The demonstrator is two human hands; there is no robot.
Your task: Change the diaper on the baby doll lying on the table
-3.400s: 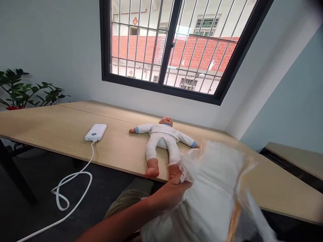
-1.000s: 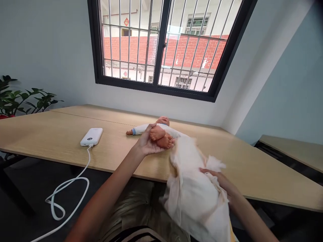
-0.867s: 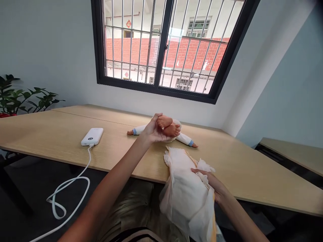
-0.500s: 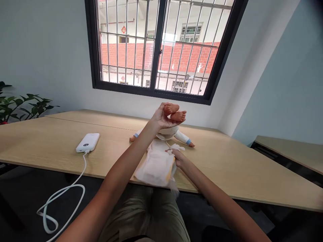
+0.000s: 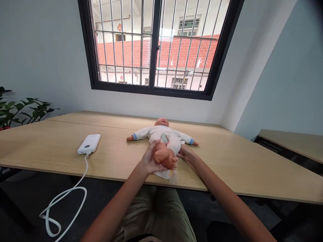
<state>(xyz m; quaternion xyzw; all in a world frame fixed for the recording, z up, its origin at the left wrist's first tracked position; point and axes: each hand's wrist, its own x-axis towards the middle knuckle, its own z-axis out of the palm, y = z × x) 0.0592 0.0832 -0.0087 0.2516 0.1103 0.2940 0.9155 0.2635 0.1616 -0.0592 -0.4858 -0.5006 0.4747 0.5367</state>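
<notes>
A baby doll (image 5: 163, 130) in a white top with blue cuffs lies on its back on the table, arms spread and head toward the window. My left hand (image 5: 151, 160) is closed around its lower legs, the bare feet (image 5: 166, 159) pressed together just above the near table edge. Under the doll is a white diaper (image 5: 164, 173), mostly covered by the legs; its front end shows below the feet. My right hand (image 5: 186, 153) is beside the doll's hip, fingers closed on the diaper's edge and partly hidden by the body.
A white power bank (image 5: 89, 144) lies on the left of the wooden table (image 5: 227, 158), its white cable (image 5: 85, 181) hanging over the front edge. A plant (image 5: 32, 107) is at far left. A barred window (image 5: 151, 50) is behind, and another table stands at right.
My left hand has brought the doll's raised feet down and toward me, lowering its bottom onto the diaper. The doll's head and body now show. My right hand has moved slightly right.
</notes>
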